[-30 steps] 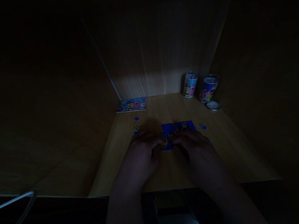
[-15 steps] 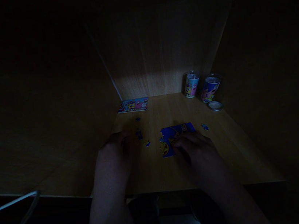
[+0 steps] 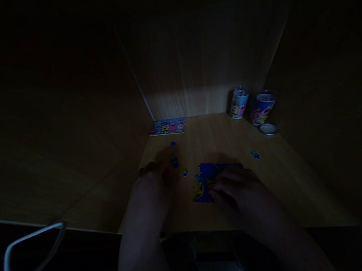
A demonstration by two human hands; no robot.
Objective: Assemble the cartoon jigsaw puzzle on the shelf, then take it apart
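A partly joined blue jigsaw puzzle [image 3: 205,196] with yellow shapes lies near the front of the wooden surface. My right hand [image 3: 241,185] covers its right part, fingers bent and closed on the puzzle. To the left, my left hand [image 3: 152,183] hovers beside the loose pieces; its fingers are lost in shadow, so their grip is unclear. Close to those fingers are a dark blue puzzle piece [image 3: 173,161] and a yellow-blue piece [image 3: 184,172]. Farther back lies a small blue piece [image 3: 173,143]. Another blue piece [image 3: 255,154] rests right of the puzzle.
Against the back wall at left lies a colourful cartoon picture strip [image 3: 167,127]. Two cartoon-printed cans [image 3: 239,103] [image 3: 263,107] stand at the back right, with a round lid [image 3: 268,129] before them. Wooden panels enclose the sides. A white cable [image 3: 7,265] loops at lower left.
My right hand has drawn the puzzle towards me and turned it slightly. My left hand has shifted right, nearer the loose pieces. The whole view has moved a little.
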